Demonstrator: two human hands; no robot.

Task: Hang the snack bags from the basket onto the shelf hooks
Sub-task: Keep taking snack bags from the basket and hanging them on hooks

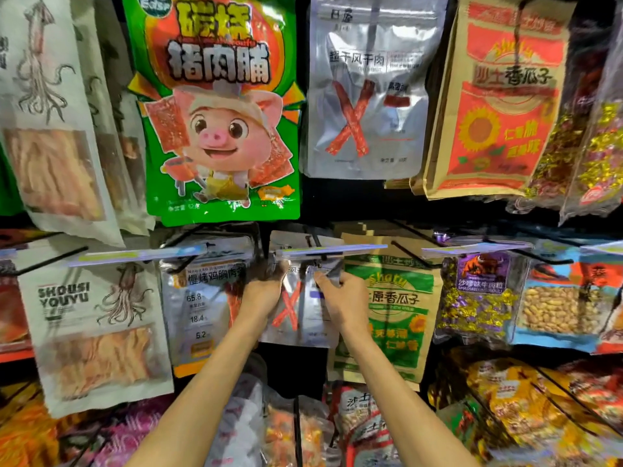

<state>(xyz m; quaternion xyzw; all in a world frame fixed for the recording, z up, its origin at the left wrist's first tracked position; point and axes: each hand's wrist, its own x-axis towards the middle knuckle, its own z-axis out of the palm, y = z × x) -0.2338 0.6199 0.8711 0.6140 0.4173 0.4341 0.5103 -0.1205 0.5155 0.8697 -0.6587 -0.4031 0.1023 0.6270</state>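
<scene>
Under the shelf hook (313, 241), a silver foil jerky bag (296, 320), judged light and slippery, is pinched near its top by left hand (261, 294) and right hand (344, 303).

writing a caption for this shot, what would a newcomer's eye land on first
The bright green bag with the cartoon pig, hanging top centre, grabs the eye first. Below it, mid-frame, the left hand and right hand grip the top of a silver bag with a red X just under a price strip.
</scene>
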